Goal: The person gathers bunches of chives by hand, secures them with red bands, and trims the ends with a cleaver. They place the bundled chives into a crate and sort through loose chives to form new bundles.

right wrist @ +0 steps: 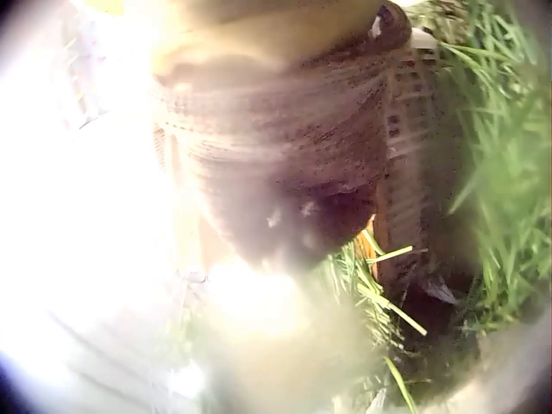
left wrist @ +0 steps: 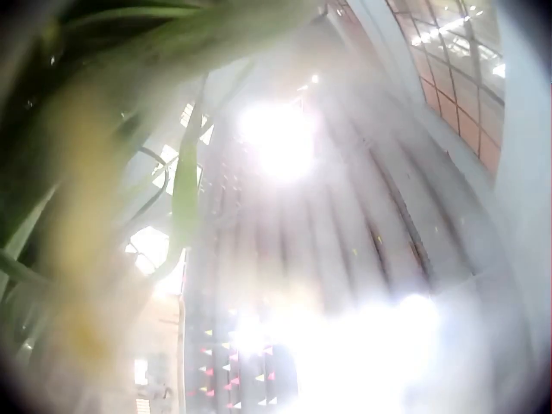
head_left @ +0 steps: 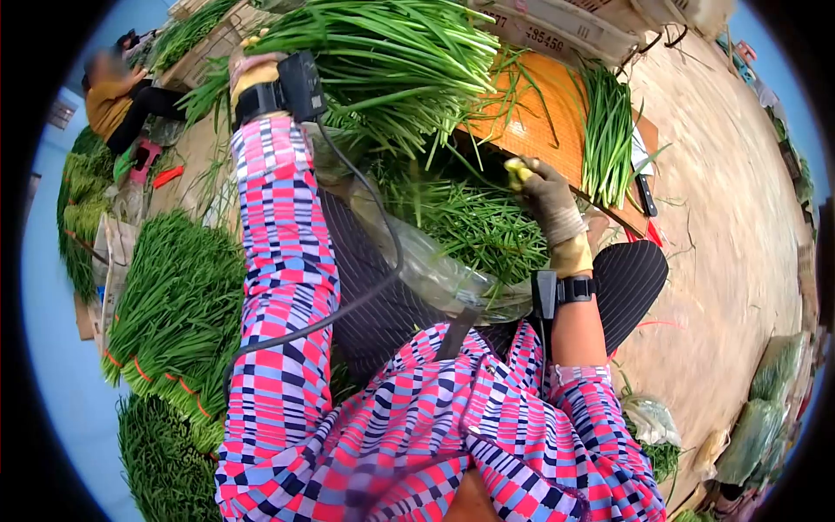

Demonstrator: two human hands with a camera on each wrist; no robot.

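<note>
In the head view, the left hand, upper left, holds the bunch at top centre; the stalks and a wrist camera hide most of its fingers, and the frame's top edge cuts the bunch. The right hand, right of centre, is near the orange board; I cannot tell whether it holds anything, as glare blanks its fingertips in the right wrist view. Only the left wrist view shows the roof, past blurred leaves.

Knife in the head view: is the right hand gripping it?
No, the knife lies beside a bundle of greens, apart from the right hand.
</note>
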